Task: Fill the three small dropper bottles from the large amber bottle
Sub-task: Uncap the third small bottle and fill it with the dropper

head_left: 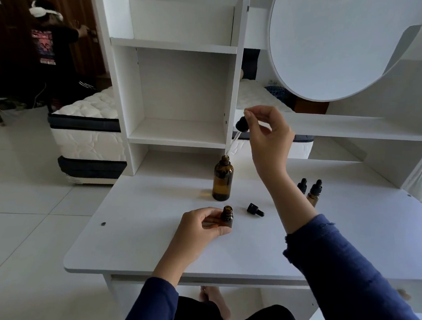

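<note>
Right hand: the right hand [266, 136], centre right of the frame, pinches the black bulb of the dropper [242, 124] between thumb and fingertips.
Dropper axis: steeply tilted, bulb up and right, glass tip down-left at the mouth of the large amber bottle [222, 180]; I cannot tell if it is inside.
Large bottle: upright and uncapped at frame centre, on the white table [149, 243].
Left hand: the left hand [197, 229] is curled round the small open bottle [227, 217], which stands upright, mouth up, just below.
Handling: the pipette looks thin, light and brittle, so I'd hold it by the rubber bulb only. The small bottle looks smooth and tippy and is best steadied low on its body.
Nearby: a loose black cap [255, 210] lies on its side, and the two capped small bottles [314, 192] stand at the right.
</note>
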A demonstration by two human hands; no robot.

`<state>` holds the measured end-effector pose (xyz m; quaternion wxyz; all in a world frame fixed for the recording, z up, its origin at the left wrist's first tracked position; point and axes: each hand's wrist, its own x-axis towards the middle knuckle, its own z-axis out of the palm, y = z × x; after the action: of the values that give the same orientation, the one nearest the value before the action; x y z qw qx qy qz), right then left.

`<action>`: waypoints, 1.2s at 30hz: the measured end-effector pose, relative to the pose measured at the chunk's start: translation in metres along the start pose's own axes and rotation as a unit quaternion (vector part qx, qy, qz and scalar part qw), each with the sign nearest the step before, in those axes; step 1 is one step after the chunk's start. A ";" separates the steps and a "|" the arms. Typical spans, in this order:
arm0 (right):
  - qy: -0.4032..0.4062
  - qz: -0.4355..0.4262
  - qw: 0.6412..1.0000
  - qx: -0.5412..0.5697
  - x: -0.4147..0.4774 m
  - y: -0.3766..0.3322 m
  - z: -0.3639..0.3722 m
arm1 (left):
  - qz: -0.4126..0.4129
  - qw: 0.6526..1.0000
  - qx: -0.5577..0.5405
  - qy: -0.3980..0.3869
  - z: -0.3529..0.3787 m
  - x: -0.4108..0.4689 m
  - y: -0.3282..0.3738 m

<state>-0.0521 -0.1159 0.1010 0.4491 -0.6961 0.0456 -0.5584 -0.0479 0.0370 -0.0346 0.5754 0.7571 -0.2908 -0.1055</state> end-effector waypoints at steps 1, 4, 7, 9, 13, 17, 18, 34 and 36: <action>-0.002 0.001 1.000 -0.003 0.000 0.002 0.000 | -0.002 1.000 -0.003 0.000 0.000 0.000 0.001; -0.017 0.007 1.000 -0.013 0.000 0.010 0.002 | -0.008 1.000 -0.010 -0.001 0.000 -0.001 0.001; -0.036 0.016 0.999 -0.025 0.000 0.014 0.006 | -0.009 1.000 -0.008 -0.002 0.001 0.000 0.001; -0.062 0.024 0.997 -0.049 -0.002 0.018 0.009 | -0.011 1.000 -0.006 -0.001 0.001 0.000 0.001; -0.116 0.034 0.987 -0.106 -0.011 0.031 0.012 | -0.017 1.000 -0.008 -0.001 0.001 -0.001 0.002; -0.139 0.048 0.981 -0.124 -0.017 0.036 0.013 | -0.022 1.000 -0.014 -0.002 0.000 -0.001 0.003; -0.145 0.049 0.980 -0.126 -0.018 0.037 0.014 | -0.023 1.000 -0.015 -0.003 0.000 -0.001 0.003; -0.109 0.080 0.987 -0.082 -0.011 0.026 0.015 | -0.011 1.000 -0.015 -0.007 0.000 -0.001 0.003; -0.089 0.072 0.991 -0.068 -0.009 0.021 0.013 | -0.012 1.000 -0.016 -0.005 0.000 -0.001 0.003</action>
<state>-0.0354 -0.1156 0.0811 0.4421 -0.7671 0.0936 -0.4554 -0.0492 0.0373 -0.0323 0.5847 0.7508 -0.2828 -0.1202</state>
